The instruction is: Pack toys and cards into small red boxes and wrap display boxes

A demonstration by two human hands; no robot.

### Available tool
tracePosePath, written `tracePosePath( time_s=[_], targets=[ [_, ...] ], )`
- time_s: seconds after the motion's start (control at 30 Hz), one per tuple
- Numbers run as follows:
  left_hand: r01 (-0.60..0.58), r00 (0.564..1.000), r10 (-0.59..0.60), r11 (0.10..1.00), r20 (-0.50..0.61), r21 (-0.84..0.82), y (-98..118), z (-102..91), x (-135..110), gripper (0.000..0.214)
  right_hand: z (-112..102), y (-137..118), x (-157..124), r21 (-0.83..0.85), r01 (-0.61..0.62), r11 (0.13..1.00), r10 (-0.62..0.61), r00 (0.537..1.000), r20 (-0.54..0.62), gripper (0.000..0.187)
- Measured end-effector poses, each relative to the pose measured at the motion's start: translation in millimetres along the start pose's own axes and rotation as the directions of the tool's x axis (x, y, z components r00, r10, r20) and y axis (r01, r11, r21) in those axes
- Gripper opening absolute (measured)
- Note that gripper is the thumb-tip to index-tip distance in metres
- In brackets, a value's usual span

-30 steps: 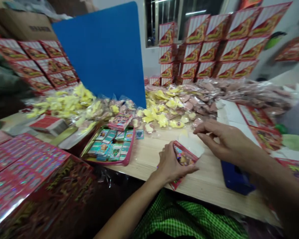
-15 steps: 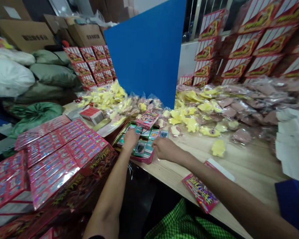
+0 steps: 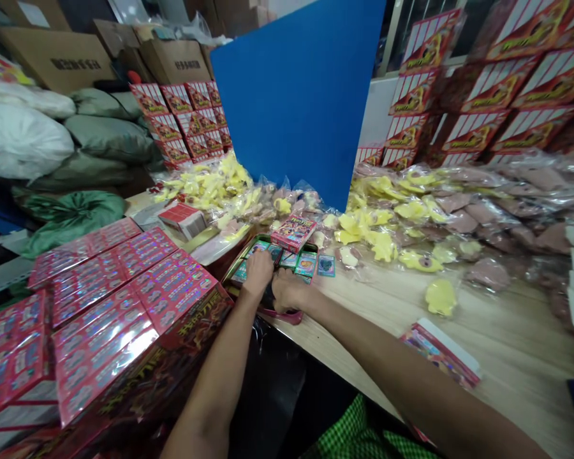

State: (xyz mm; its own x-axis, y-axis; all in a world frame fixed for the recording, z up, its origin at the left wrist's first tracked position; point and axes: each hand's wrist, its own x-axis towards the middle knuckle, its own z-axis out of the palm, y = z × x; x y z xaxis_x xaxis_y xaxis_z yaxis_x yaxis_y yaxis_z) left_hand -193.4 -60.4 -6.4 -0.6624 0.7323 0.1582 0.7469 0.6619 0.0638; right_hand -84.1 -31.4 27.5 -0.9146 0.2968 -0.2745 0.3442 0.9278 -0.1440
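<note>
Both my hands rest in a pink tray (image 3: 287, 315) of small teal card packs (image 3: 306, 262) at the table's near edge. My left hand (image 3: 258, 274) lies knuckles up over the packs, fingers curled down among them. My right hand (image 3: 287, 291) sits beside it, fingers bent and closed on the packs; what each holds is hidden. A pink box (image 3: 294, 232) leans on the tray's far rim. A pink packet with a white card (image 3: 440, 354) lies on the table to the right, away from my hands.
Stacks of shiny red boxes (image 3: 100, 312) fill the near left. A blue board (image 3: 296, 95) stands behind the tray. Bagged yellow toys (image 3: 377, 236) and pinkish bagged toys (image 3: 488, 210) cover the far table. Red cartons (image 3: 483, 83) line the back wall; sacks (image 3: 76, 146) lie left.
The view swung left from the pink packet to the tray. My hands left the packet on the table, reached into the tray and have drawn close together over the card packs.
</note>
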Motion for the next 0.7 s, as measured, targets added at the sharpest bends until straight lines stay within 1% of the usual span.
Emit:
tracePosePath(
  time_s=[0.1, 0.2, 0.27, 0.33, 0.4, 0.43, 0.47, 0.5, 0.53, 0.6, 0.63, 0.67, 0.7],
  targets=[
    [0.097, 0.995, -0.098, 0.995, -0.009, -0.021, 5, -6.2, -1, 0.034, 0, -1, -2, 0.005, 0.060, 0.998, -0.060, 0.998, 0.000, 0.052],
    [0.184, 0.981, -0.186, 0.982, -0.057, -0.030, 7, -22.3, -5, 0.027, -1, 0, -11, 0.020, 0.118, 0.993, -0.118, 0.993, -0.031, 0.028],
    [0.239, 0.964, -0.242, 0.970, -0.108, -0.036, 6, -39.4, -13, 0.033, -3, 5, -25, 0.028, 0.110, 0.994, -0.106, 0.988, -0.108, 0.026],
    [0.269, 0.949, -0.273, 0.962, -0.155, -0.048, 8, -57.4, -28, 0.041, -9, 19, -45, 0.042, 0.044, 0.998, -0.035, 0.980, -0.196, 0.034],
    [0.246, 0.949, -0.255, 0.967, -0.185, -0.067, 18, -69.6, -49, 0.043, -17, 40, -70, 0.063, -0.063, 0.996, 0.076, 0.966, -0.249, 0.039],
    [0.198, 0.958, -0.212, 0.976, -0.192, -0.088, 27, -71.5, -61, 0.042, -22, 53, -84, 0.076, -0.130, 0.989, 0.146, 0.953, -0.267, 0.039],
    [0.122, 0.972, -0.143, 0.985, -0.189, -0.122, 38, -70.2, -72, 0.040, -27, 66, -99, 0.095, -0.203, 0.974, 0.222, 0.931, -0.290, 0.038],
    [0.025, 0.984, -0.055, 0.985, -0.170, -0.172, 51, -65.7, -83, 0.038, -30, 81, -115, 0.119, -0.280, 0.953, 0.304, 0.896, -0.323, 0.035],
    [-0.075, 0.989, 0.043, 0.970, -0.138, -0.233, 65, -58.5, -94, 0.035, -33, 95, -130, 0.145, -0.356, 0.923, 0.385, 0.847, -0.366, 0.031],
    [-0.224, 0.974, 0.218, 0.907, -0.056, -0.356, 94, -38.7, -110, 0.030, -33, 121, -161, 0.192, -0.473, 0.860, 0.505, 0.732, -0.458, 0.021],
    [-0.260, 0.960, 0.278, 0.878, -0.012, -0.401, 106, -28.4, -116, 0.027, -30, 133, -176, 0.203, -0.505, 0.839, 0.532, 0.683, -0.500, 0.015],
    [-0.277, 0.947, 0.319, 0.857, 0.025, -0.435, 116, -19.2, -120, 0.023, -25, 143, -189, 0.206, -0.522, 0.828, 0.542, 0.649, -0.533, 0.012],
    [-0.287, 0.936, 0.347, 0.840, 0.051, -0.460, 123, -12.1, -121, 0.020, -18, 151, -202, 0.207, -0.528, 0.824, 0.542, 0.625, -0.562, 0.013]
  ],
)
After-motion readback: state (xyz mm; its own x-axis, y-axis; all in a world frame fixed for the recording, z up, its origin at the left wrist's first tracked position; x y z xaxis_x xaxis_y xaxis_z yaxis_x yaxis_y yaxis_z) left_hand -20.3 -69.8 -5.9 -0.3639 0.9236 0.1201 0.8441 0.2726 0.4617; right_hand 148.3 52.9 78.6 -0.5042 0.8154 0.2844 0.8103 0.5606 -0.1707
